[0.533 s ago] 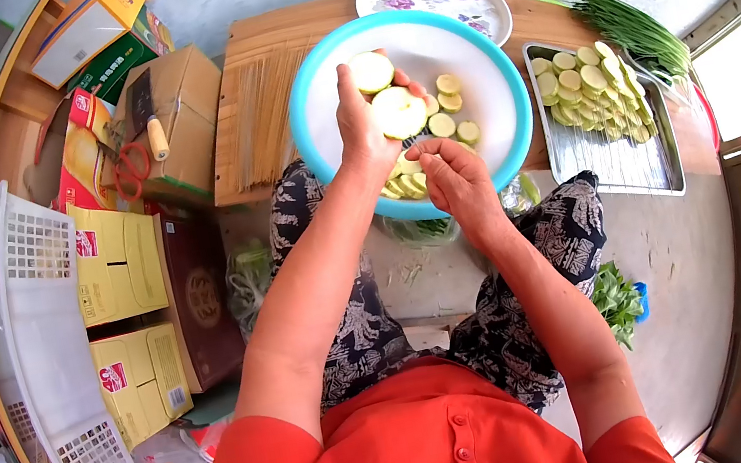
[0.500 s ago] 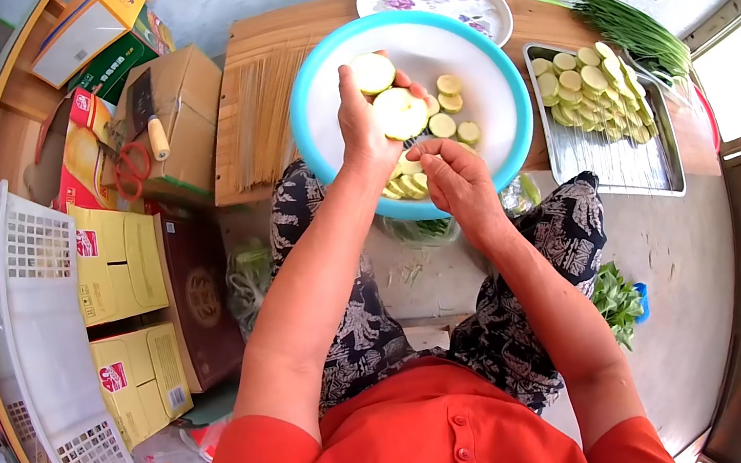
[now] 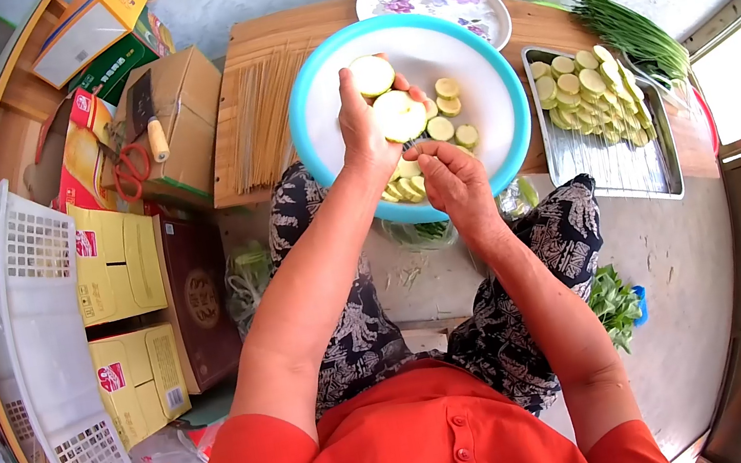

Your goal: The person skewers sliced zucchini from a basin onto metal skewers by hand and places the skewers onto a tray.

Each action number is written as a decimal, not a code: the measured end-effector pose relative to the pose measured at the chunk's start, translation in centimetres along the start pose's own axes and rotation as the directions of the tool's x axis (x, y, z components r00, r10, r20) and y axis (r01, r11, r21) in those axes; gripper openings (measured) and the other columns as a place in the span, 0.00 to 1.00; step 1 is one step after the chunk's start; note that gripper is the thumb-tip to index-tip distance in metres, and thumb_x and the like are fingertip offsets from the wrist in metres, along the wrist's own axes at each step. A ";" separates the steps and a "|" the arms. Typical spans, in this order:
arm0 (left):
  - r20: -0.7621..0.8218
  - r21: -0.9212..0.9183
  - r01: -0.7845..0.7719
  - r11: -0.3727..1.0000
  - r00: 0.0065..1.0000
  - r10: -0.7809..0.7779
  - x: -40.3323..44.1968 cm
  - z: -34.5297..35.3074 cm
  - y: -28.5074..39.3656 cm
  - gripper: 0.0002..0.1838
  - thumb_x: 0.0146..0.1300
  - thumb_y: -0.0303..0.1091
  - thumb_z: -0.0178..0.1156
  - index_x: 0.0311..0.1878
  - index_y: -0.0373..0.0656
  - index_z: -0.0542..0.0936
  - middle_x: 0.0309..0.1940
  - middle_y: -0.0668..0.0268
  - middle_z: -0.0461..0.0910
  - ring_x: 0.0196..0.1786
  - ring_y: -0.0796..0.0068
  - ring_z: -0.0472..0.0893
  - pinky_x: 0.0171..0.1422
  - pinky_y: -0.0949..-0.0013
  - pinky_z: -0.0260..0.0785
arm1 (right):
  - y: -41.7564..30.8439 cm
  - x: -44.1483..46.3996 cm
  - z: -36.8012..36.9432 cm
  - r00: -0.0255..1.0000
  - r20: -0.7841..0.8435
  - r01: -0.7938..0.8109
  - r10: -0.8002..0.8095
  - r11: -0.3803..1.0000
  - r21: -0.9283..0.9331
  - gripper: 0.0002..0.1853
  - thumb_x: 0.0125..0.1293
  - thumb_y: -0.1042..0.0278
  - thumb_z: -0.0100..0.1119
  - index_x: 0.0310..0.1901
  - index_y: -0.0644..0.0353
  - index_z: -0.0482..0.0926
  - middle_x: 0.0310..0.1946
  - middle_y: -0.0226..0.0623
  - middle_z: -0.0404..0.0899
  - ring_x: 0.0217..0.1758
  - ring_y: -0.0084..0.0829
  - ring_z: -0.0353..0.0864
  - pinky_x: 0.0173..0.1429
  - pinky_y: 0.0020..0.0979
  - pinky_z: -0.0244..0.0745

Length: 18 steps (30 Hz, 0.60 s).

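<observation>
My left hand [image 3: 362,139] is closed around pale green-edged zucchini slices [image 3: 400,115], held over a white basin with a blue rim [image 3: 299,115]. Just below them, the fingertips of my right hand [image 3: 458,181] are pinched together close to the lower slice, on what looks like a thin bamboo skewer, mostly hidden. Loose zucchini rounds [image 3: 440,128] lie inside the basin, some of them behind my hands. To the left, many bamboo skewers [image 3: 258,127] are spread on a wooden board [image 3: 294,25].
A metal tray [image 3: 621,190] on the right carries skewered zucchini slices [image 3: 590,84]. Behind it lie green chives [image 3: 633,31]. A flowered plate [image 3: 490,7] sits behind the basin. At left, a cleaver [image 3: 156,135] and red-handled scissors [image 3: 132,169] rest by a cardboard box [image 3: 188,95].
Both hands keep nearly the same grip and position over the basin. The whole view has shifted very slightly.
</observation>
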<state>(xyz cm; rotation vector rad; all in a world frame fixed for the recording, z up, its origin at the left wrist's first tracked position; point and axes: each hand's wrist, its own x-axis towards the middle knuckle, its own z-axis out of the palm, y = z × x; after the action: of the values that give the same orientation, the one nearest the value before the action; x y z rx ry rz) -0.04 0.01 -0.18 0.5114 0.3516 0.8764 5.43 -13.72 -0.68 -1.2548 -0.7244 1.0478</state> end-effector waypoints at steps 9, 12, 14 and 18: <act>-0.012 -0.001 0.000 1.000 1.000 0.000 0.1 0.2 -0.2 0.27 0.75 0.54 0.35 0.56 0.40 0.71 0.31 0.60 0.76 0.34 0.61 0.79 0.40 0.54 0.77 | -0.4 0.1 -0.1 1.000 -0.006 -0.018 0.018 1.000 0.011 0.10 0.74 0.69 0.48 0.47 0.62 0.79 0.18 0.14 0.59 0.20 0.09 0.55 0.23 0.17 0.48; -0.015 0.017 0.012 1.000 1.000 -0.012 -0.1 0.3 -0.5 0.28 0.75 0.55 0.34 0.56 0.40 0.71 0.31 0.60 0.76 0.34 0.61 0.79 0.40 0.55 0.77 | -0.3 0.2 -0.2 1.000 -0.012 -0.028 0.028 0.999 0.020 0.10 0.74 0.69 0.48 0.47 0.63 0.78 0.18 0.14 0.60 0.19 0.09 0.55 0.23 0.17 0.49; -0.013 0.028 0.021 0.999 1.000 -0.020 -0.1 0.3 -0.5 0.28 0.74 0.55 0.34 0.56 0.40 0.71 0.31 0.60 0.76 0.34 0.61 0.79 0.40 0.55 0.77 | -0.3 0.3 -0.2 0.999 -0.014 -0.030 0.031 0.999 0.026 0.10 0.74 0.69 0.48 0.46 0.63 0.78 0.18 0.14 0.60 0.19 0.09 0.55 0.23 0.17 0.49; -0.041 0.029 -0.001 1.000 0.999 0.002 0.0 0.7 -0.3 0.28 0.74 0.56 0.34 0.55 0.40 0.72 0.31 0.60 0.76 0.34 0.61 0.79 0.40 0.55 0.77 | -0.8 0.5 -0.1 1.000 -0.020 -0.022 0.022 1.000 0.000 0.10 0.74 0.69 0.48 0.46 0.63 0.78 0.18 0.15 0.61 0.19 0.09 0.56 0.23 0.17 0.49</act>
<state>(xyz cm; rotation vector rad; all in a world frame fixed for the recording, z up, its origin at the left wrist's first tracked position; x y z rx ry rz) 0.49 -0.34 0.19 0.5215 0.4021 0.8848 5.86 -13.28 -0.02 -1.2742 -0.6970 1.0515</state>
